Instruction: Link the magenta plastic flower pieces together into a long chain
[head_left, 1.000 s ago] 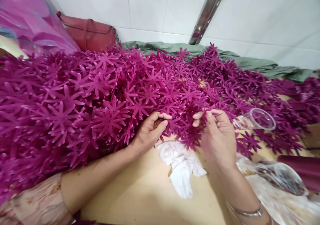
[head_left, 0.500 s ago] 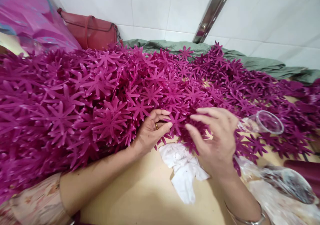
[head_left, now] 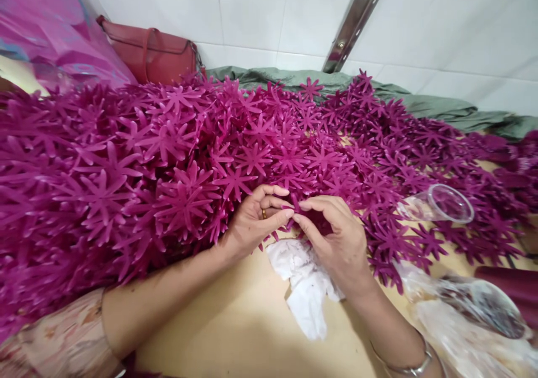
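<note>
A big heap of magenta star-shaped flower pieces (head_left: 138, 159) covers the table from the left to the far right. My left hand (head_left: 252, 221) rests at the heap's near edge, fingers curled, thumb and fingertips pinched on a magenta flower piece (head_left: 294, 205). My right hand (head_left: 332, 238) meets it from the right, fingers closed on the same piece. The fingertips of both hands touch. A crumpled white cloth (head_left: 305, 280) lies on the tan tabletop (head_left: 235, 327) just below the hands.
A clear plastic cup (head_left: 439, 204) lies on its side among the flowers at right. Clear plastic bags (head_left: 471, 310) sit at the lower right. A red handbag (head_left: 151, 52), green fabric (head_left: 420, 106) and a slanted metal bar (head_left: 355, 19) are by the tiled wall.
My right hand moved left and closed, coming from spread fingers over the flowers to a pinch against my left fingertips. My left hand stayed in place.
</note>
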Demonstrator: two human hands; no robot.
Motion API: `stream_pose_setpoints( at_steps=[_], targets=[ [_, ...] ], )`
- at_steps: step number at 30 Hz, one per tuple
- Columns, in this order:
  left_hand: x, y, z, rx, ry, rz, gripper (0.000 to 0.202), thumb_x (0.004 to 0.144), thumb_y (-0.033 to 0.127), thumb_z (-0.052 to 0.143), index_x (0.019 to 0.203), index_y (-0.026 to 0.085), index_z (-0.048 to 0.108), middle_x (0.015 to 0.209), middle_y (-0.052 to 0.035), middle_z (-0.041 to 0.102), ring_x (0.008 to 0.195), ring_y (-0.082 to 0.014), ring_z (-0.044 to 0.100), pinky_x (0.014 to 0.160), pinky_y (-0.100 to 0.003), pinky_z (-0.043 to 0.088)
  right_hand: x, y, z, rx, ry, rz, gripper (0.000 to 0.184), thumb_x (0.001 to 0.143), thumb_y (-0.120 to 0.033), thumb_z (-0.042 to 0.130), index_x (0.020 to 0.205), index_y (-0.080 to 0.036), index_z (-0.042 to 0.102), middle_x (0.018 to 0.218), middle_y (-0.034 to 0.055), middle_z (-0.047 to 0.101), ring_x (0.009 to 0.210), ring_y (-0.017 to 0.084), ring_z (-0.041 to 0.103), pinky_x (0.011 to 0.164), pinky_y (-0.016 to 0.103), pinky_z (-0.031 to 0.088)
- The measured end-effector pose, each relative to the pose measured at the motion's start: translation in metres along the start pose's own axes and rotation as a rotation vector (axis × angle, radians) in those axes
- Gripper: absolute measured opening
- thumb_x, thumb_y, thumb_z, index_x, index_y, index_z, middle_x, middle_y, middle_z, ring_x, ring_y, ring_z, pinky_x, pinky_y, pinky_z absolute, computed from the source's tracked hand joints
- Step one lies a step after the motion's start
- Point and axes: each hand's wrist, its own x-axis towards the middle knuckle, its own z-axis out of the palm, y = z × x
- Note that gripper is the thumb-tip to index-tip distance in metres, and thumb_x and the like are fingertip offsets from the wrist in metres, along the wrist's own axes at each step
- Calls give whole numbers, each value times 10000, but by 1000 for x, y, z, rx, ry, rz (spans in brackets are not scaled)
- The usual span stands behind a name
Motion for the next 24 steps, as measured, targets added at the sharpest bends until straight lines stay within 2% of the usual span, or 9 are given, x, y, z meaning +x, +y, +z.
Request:
stream_pose_setpoints(
  at_steps=[4, 10, 19, 24],
  targets=[
    [0, -2, 0, 1, 0, 19, 400, 693, 142, 854, 1017, 171, 621, 789, 30, 717, 660, -70, 660, 645, -178, 518, -1, 1, 1, 13, 3, -41, 97, 925, -178, 700, 1004, -234, 694, 943, 51, 730, 906, 212, 671, 831, 404, 532],
    [1, -6, -2, 9, 13, 29, 370, 688, 158, 854, 987, 170, 636, 775, 29, 707, 648, -70, 645, 602, -173, 501, -1, 3, 2, 61, 3, -12, 96, 942, -181, 669, 992, -244, 722, 945, 52, 748, 904, 219, 688, 833, 419, 542],
    [1, -2, -1, -13, 21, -41, 377, 643, 145, 878, 907, 167, 609, 729, 46, 682, 636, -70, 638, 642, -188, 493, 0, 4, -2, 82, -38, -8, 113, 960, -184, 636, 987, -249, 724, 922, 47, 751, 891, 216, 695, 813, 401, 540],
    [1, 0, 1, -15, 41, -62, 420, 633, 159, 890, 945, 174, 609, 735, 43, 691, 624, -70, 616, 616, -185, 469, 2, 3, -3, 57, -49, -42, 96, 957, -161, 639, 954, -238, 697, 888, 37, 736, 844, 198, 680, 794, 380, 520]
  ],
)
